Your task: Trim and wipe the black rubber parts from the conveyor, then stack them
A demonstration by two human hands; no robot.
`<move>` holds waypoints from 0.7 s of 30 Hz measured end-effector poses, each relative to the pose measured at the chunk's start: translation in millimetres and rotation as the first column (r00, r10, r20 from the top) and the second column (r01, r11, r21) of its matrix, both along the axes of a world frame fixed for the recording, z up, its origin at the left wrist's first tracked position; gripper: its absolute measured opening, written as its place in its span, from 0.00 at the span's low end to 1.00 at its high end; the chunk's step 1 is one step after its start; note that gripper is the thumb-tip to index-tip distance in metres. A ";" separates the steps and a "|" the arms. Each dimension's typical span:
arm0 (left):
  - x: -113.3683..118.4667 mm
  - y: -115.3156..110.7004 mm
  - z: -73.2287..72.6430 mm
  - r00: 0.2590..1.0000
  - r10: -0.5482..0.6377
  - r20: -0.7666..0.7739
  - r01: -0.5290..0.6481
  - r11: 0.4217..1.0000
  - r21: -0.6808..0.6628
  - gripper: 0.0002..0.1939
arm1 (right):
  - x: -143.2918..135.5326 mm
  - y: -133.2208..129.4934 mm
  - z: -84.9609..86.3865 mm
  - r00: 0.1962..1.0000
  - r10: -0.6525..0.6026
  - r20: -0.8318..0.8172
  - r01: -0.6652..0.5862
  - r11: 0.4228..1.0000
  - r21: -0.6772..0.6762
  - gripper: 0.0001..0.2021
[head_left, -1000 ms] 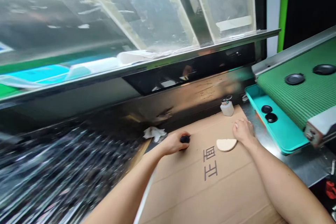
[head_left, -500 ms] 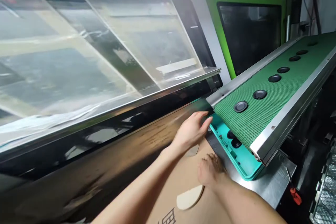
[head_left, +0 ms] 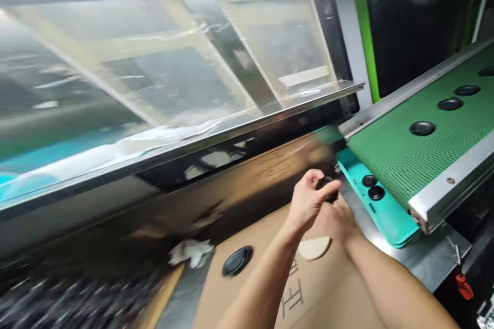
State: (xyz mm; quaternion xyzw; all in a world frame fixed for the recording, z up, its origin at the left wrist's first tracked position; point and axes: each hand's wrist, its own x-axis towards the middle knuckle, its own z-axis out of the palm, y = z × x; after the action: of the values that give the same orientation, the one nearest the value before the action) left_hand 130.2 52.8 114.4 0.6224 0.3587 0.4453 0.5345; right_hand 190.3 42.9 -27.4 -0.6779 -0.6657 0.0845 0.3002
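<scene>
My left hand (head_left: 311, 198) is closed on a round black part (head_left: 327, 188) above the cardboard (head_left: 266, 234). Right beside it, my right hand (head_left: 339, 216) is low over the cardboard, partly behind the left; its fingers are blurred and overlap the part's lower side, so its hold is unclear. A pale half-round piece (head_left: 314, 248) lies under my wrists. Another black disc (head_left: 237, 260) rests on the cardboard to the left. Two black discs (head_left: 375, 193) sit in the teal tray (head_left: 397, 226) to the right.
A green conveyor belt (head_left: 386, 159) with several black discs slopes down to the tray from the right. Its metal side rail (head_left: 455, 177) juts out near the tray. A clear machine door (head_left: 193, 87) spans the upper left. A red-handled tool (head_left: 464, 287) is at the lower right.
The view has turned left, bringing the disc on the cardboard into sight. My left hand has come away from the tray's edge toward my right hand and now holds a black part.
</scene>
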 end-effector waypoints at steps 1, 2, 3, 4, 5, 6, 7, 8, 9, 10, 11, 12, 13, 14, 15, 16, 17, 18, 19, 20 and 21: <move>-30.8 0.3 -18.1 0.994 0.092 0.057 -0.084 0.989 -0.123 0.22 | 1.8 -0.6 2.5 1.000 -0.010 0.011 0.010 0.999 -0.042 0.13; -60.7 -0.1 -37.0 0.978 0.171 0.121 -0.136 0.958 -0.251 0.19 | 3.0 -1.5 5.7 1.000 -0.007 0.025 0.008 0.998 -0.059 0.13; -88.5 -1.2 -55.8 0.948 0.262 0.180 -0.181 0.910 -0.374 0.16 | 3.3 -3.2 9.8 0.999 0.001 0.047 0.002 0.998 -0.065 0.13; -113.4 -3.0 -73.3 0.909 0.344 0.237 -0.195 0.851 -0.488 0.13 | 2.6 -5.9 14.7 0.997 -0.006 0.073 0.010 0.999 -0.047 0.14; -134.5 -5.3 -88.6 0.862 0.406 0.304 -0.179 0.804 -0.567 0.09 | 0.5 -9.8 20.3 0.995 -0.012 0.098 0.012 1.000 0.002 0.15; -151.4 -7.9 -101.3 0.818 0.447 0.361 -0.144 0.768 -0.624 0.06 | -2.9 -14.9 26.1 0.992 -0.003 0.123 -0.004 0.998 0.060 0.16; -164.2 -10.6 -110.8 0.782 0.463 0.416 -0.096 0.751 -0.654 0.05 | -7.5 -20.9 31.6 0.988 0.030 0.149 -0.047 0.993 0.111 0.19; -173.3 -13.2 -117.4 0.756 0.457 0.468 -0.047 0.751 -0.658 0.04 | -13.0 -27.5 36.2 0.979 0.094 0.179 -0.119 0.983 0.137 0.21; -179.3 -15.3 -121.3 0.741 0.436 0.511 -0.002 0.763 -0.647 0.03 | -18.8 -34.0 39.4 0.961 0.179 0.213 -0.208 0.971 0.122 0.22; -182.9 -16.7 -123.1 0.729 0.408 0.549 0.032 0.782 -0.623 0.03 | -24.4 -39.8 41.2 0.932 0.264 0.247 -0.289 0.955 0.069 0.19; -184.7 -17.2 -123.6 0.719 0.386 0.578 0.049 0.801 -0.597 0.03 | -29.4 -44.5 41.6 0.901 0.334 0.276 -0.348 0.937 0.002 0.16; -185.4 -16.9 -123.6 0.712 0.379 0.591 0.046 0.815 -0.578 0.04 | -33.4 -47.4 40.8 0.878 0.376 0.298 -0.378 0.924 -0.052 0.12; -185.4 -16.0 -123.7 0.708 0.386 0.592 0.028 0.822 -0.569 0.05 | -36.3 -48.6 39.2 0.869 0.385 0.310 -0.382 0.921 -0.073 0.10; -184.6 -14.9 -124.5 0.705 0.405 0.582 -0.004 0.823 -0.568 0.06 | -38.4 -48.0 37.3 0.878 0.367 0.307 -0.369 0.928 -0.054 0.10; -183.1 -13.9 -125.9 0.705 0.428 0.565 -0.042 0.821 -0.569 0.06 | -40.0 -46.2 35.3 0.899 0.336 0.282 -0.349 0.937 -0.002 0.12; -180.6 -13.5 -127.9 0.709 0.443 0.549 -0.075 0.821 -0.566 0.06 | -41.4 -43.7 33.4 0.925 0.300 0.231 -0.323 0.944 0.067 0.15; -177.2 -14.1 -130.0 0.714 0.448 0.539 -0.095 0.824 -0.559 0.07 | -43.0 -41.1 31.8 0.948 0.273 0.162 -0.295 0.946 0.137 0.17; -172.7 -15.6 -131.9 0.718 0.440 0.539 -0.098 0.831 -0.548 0.08 | -45.1 -38.8 30.5 0.963 0.257 0.086 -0.269 0.944 0.192 0.19; -167.3 -18.1 -133.1 0.719 0.423 0.551 -0.083 0.840 -0.536 0.08 | -47.9 -37.2 29.3 0.968 0.252 0.019 -0.249 0.941 0.230 0.21; -161.4 -21.1 -133.6 0.721 0.395 0.569 -0.048 0.848 -0.528 0.08 | -51.4 -36.6 28.2 0.968 0.248 -0.031 -0.232 0.939 0.254 0.21; -155.3 -24.3 -133.1 0.722 0.357 0.593 0.010 0.851 -0.524 0.08 | -55.5 -37.0 27.0 0.970 0.237 -0.059 -0.213 0.940 0.265 0.21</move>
State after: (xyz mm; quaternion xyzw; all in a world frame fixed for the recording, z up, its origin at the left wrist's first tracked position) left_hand -25.1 28.5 -18.7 0.2240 0.3014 0.5819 0.7214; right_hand 134.8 6.0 -0.4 -0.5482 -0.7299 0.0619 0.4036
